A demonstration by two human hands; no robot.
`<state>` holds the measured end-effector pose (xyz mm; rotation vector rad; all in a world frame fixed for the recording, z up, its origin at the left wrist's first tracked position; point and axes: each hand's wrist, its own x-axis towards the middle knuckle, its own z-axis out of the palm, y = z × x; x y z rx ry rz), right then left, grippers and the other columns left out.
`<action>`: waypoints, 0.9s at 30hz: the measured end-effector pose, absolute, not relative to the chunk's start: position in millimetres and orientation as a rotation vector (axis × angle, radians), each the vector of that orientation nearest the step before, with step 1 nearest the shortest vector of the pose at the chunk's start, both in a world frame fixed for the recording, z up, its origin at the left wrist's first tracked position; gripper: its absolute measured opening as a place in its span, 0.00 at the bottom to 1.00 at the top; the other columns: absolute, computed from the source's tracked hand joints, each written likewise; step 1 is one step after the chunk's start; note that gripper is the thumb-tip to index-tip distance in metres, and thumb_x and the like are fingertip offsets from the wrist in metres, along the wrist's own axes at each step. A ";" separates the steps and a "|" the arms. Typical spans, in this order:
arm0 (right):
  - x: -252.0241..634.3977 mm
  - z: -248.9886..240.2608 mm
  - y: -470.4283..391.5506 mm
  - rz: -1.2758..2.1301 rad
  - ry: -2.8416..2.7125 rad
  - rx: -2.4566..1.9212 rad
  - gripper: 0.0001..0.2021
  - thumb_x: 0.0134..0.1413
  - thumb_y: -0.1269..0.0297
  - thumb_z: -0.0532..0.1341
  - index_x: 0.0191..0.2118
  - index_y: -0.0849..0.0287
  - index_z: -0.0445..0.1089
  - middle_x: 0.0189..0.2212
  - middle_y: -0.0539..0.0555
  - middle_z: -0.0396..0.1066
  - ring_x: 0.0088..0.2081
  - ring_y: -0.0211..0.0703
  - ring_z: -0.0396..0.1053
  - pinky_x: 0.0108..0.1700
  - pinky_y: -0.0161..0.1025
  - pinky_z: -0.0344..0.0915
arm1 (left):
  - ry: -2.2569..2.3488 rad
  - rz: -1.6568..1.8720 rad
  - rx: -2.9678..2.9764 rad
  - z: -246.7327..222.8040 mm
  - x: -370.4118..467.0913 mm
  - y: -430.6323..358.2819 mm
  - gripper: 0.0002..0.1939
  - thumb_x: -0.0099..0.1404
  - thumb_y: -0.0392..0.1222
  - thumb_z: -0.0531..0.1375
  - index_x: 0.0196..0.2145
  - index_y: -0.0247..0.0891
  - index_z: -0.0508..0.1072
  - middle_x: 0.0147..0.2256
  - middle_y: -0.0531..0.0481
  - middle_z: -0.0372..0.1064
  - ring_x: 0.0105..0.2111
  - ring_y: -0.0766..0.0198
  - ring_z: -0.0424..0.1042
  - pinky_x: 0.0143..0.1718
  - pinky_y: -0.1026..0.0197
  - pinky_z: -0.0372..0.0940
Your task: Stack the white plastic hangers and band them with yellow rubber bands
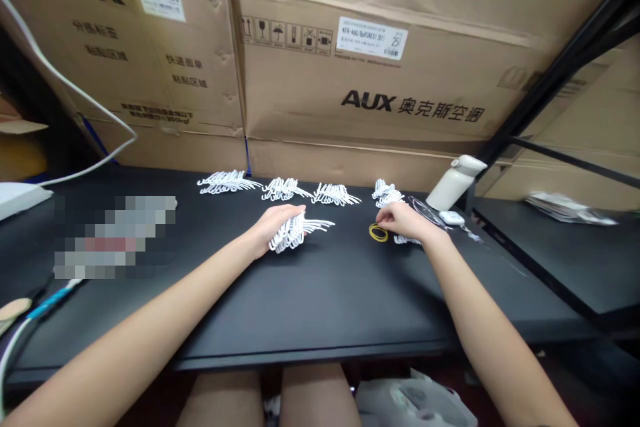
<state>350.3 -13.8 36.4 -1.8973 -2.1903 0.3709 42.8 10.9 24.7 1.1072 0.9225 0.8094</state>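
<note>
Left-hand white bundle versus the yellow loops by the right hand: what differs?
The white bundle has many hooked pieces; the yellow loops are rounded. The bundle looks bulkier than the loops. The left hand grips the bundle; the right hand touches or nearly touches the loops.

Human operator, bare hands. Left grip (267, 230) and right grip (403, 220) both ungloved, skin exposed; left one partly hidden, so finger detail is limited there. Right fingers (389, 215) look slim; nails too small to read. Left forearm (165, 320) bare from wrist to lower-left frame edge, smooth, slender, widening toward the camera. Right forearm (480, 307) same build, bare down to the lower-right edge. Bottom centre: left thigh (220, 401) and right thigh (320, 399), both uncovered where visible, rounded, cropped by the frame. Torso out of frame.
</note>
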 end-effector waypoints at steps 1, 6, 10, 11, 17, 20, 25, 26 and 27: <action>349.1 36.7 -14.1 0.347 -2.196 -1.907 0.06 0.46 0.74 0.57 0.29 0.62 0.72 0.27 0.55 0.74 0.30 0.43 0.70 0.33 0.36 0.64 | 0.923 0.809 1.105 24.7 43.1 10.9 0.14 0.53 0.47 0.66 0.28 0.34 0.69 0.22 0.49 0.70 0.22 0.61 0.72 0.21 0.64 0.66; 346.1 35.6 -14.1 0.287 -2.214 -1.962 0.05 0.47 0.73 0.57 0.26 0.61 0.70 0.26 0.55 0.73 0.30 0.42 0.70 0.33 0.36 0.63 | 0.916 0.813 1.118 23.1 43.6 12.7 0.15 0.51 0.48 0.66 0.28 0.34 0.70 0.22 0.49 0.71 0.23 0.61 0.73 0.22 0.64 0.67; 350.6 33.6 -13.7 0.327 -2.185 -1.935 0.04 0.46 0.72 0.57 0.26 0.60 0.68 0.26 0.54 0.73 0.29 0.41 0.69 0.32 0.35 0.63 | 0.916 0.805 1.126 23.0 42.8 13.2 0.16 0.51 0.49 0.66 0.29 0.34 0.70 0.22 0.48 0.71 0.23 0.60 0.73 0.22 0.64 0.67; 352.1 33.8 -14.0 0.348 -2.160 -1.912 0.04 0.46 0.72 0.57 0.26 0.60 0.68 0.26 0.54 0.73 0.29 0.41 0.69 0.32 0.35 0.64 | 0.917 0.806 1.125 23.5 42.7 12.8 0.16 0.51 0.49 0.66 0.29 0.34 0.70 0.22 0.48 0.70 0.23 0.61 0.73 0.22 0.64 0.67; 357.0 45.6 -18.4 0.515 -1.920 -1.670 0.04 0.46 0.66 0.59 0.28 0.61 0.68 0.26 0.55 0.74 0.30 0.44 0.73 0.34 0.37 0.68 | 0.927 0.797 1.111 26.6 43.3 10.3 0.14 0.53 0.47 0.66 0.29 0.33 0.69 0.22 0.49 0.70 0.23 0.61 0.72 0.21 0.65 0.66; 356.9 50.4 -20.2 0.584 -1.787 -1.538 0.08 0.44 0.63 0.63 0.31 0.62 0.68 0.26 0.55 0.74 0.32 0.45 0.74 0.36 0.40 0.69 | 0.940 0.800 1.109 26.4 43.8 10.6 0.14 0.53 0.47 0.65 0.29 0.34 0.69 0.22 0.49 0.70 0.23 0.60 0.73 0.21 0.65 0.67; 353.1 47.4 -19.7 0.810 -1.626 -1.487 0.15 0.40 0.60 0.67 0.34 0.62 0.68 0.24 0.55 0.74 0.31 0.46 0.74 0.34 0.42 0.71 | 0.938 0.803 1.125 25.4 43.5 11.3 0.15 0.52 0.48 0.66 0.29 0.34 0.69 0.21 0.49 0.70 0.22 0.60 0.72 0.20 0.65 0.66; 351.4 46.2 -18.9 0.826 -1.612 -1.484 0.16 0.39 0.60 0.68 0.34 0.62 0.68 0.24 0.55 0.74 0.30 0.46 0.74 0.34 0.41 0.71 | 0.939 0.804 1.126 25.2 43.3 11.4 0.15 0.52 0.48 0.66 0.28 0.34 0.69 0.21 0.49 0.70 0.22 0.60 0.72 0.19 0.65 0.66; 349.3 45.3 -18.0 0.815 -1.593 -1.477 0.16 0.38 0.59 0.68 0.33 0.63 0.68 0.24 0.55 0.74 0.29 0.46 0.74 0.34 0.41 0.70 | 0.938 0.804 1.129 24.9 43.1 11.6 0.15 0.51 0.48 0.66 0.28 0.34 0.69 0.21 0.49 0.70 0.22 0.61 0.72 0.20 0.65 0.65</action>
